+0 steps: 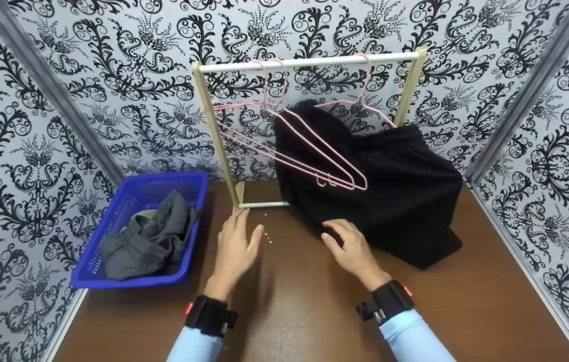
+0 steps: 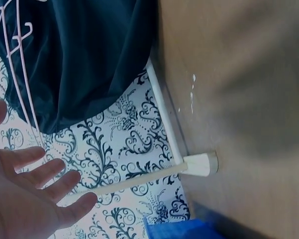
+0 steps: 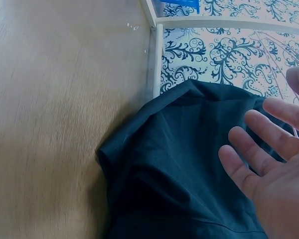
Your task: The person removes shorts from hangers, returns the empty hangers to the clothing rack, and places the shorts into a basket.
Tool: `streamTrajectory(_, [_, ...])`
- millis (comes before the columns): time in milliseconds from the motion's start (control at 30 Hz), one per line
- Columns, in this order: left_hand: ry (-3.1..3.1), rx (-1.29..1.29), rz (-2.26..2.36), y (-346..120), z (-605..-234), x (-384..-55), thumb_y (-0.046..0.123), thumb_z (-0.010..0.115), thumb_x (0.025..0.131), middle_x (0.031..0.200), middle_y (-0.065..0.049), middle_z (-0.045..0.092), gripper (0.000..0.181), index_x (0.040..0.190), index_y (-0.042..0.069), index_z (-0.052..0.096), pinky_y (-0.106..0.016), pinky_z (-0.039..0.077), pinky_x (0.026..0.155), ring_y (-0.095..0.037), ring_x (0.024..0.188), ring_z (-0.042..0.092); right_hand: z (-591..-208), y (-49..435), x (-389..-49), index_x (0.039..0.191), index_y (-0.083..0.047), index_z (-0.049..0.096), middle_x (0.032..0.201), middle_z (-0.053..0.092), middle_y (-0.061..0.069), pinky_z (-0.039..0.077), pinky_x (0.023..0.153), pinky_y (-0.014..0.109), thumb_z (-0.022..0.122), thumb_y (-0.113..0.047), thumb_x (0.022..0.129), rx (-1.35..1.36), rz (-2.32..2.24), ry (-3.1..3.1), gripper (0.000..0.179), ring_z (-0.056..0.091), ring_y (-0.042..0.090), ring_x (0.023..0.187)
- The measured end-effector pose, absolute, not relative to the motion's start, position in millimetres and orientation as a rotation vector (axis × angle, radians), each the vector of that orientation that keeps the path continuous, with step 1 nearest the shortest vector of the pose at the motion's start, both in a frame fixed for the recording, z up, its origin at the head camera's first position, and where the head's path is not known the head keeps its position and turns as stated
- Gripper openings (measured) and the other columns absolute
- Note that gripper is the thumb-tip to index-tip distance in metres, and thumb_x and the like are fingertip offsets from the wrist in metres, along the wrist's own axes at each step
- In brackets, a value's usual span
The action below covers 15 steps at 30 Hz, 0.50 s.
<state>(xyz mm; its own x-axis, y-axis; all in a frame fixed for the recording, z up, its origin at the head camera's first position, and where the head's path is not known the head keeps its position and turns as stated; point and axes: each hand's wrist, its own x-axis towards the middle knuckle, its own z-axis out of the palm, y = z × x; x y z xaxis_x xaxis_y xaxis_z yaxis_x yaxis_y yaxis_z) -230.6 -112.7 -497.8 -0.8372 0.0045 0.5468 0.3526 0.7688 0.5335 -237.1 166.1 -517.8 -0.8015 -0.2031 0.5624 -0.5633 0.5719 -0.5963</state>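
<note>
The black garment (image 1: 390,186) hangs from a pink hanger (image 1: 363,99) at the right part of the rack (image 1: 314,62), its gathered waist at the upper right and its cloth sloping down over the table (image 1: 289,322). Two more pink hangers (image 1: 265,85) hang from the bar further left, angled so that their near ends cross in front of the dark cloth. The left hand (image 1: 234,246) reaches forward, palm turned inward, nearest the foot of the rack's left post; its fingers are lightly spread and relaxed, with the thumb apart. The right hand (image 1: 349,246) is raised before the garment's lower edge, its fingers loosely bent and a little parted, thumb apart from them; whether the fingertips touch the cloth cannot be told. The hands are well apart, with bare wood between them and a few small white marks (image 1: 270,241) close to the left thumb. Left of the rack, the blue basket (image 1: 128,285) contains a crumpled grey garment (image 1: 138,251) with a patch of paler cloth showing behind it. Black straps (image 1: 392,300) circle both wrists above light blue sleeves (image 1: 412,334). Black scrollwork covers the pale walls (image 1: 128,60) around the table.
</note>
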Motion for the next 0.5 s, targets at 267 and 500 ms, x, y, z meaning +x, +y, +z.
streamTrajectory(267, [-2.478, -0.289, -0.911, -101.8, -501.3, -229.6, 0.028, 0.062, 0.101, 0.145, -0.025, 0.054, 0.053, 0.143, -0.004, 0.054, -0.064, 0.041, 0.105, -0.043, 0.137, 0.049, -516.0, 169.5, -237.3, 0.125, 0.001, 0.070, 0.123, 0.070, 0.015, 0.050, 0.100, 0.052, 0.069, -0.013, 0.098, 0.608, 1.135, -2.387, 0.030, 0.065, 0.034, 0.117])
streamTrajectory(500, [-2.479, -0.356, -0.893, -94.1, -498.9, -231.6, 0.027, 0.062, 0.101, 0.144, -0.024, 0.056, 0.052, 0.141, -0.006, 0.055, -0.057, 0.038, 0.112, -0.043, 0.133, 0.053, -514.9, 173.8, -238.8, 0.128, 0.000, 0.069, 0.125, 0.069, 0.015, 0.052, 0.099, 0.050, 0.068, -0.014, 0.099, 0.589, 1.155, -2.401, 0.032, 0.066, 0.034, 0.117])
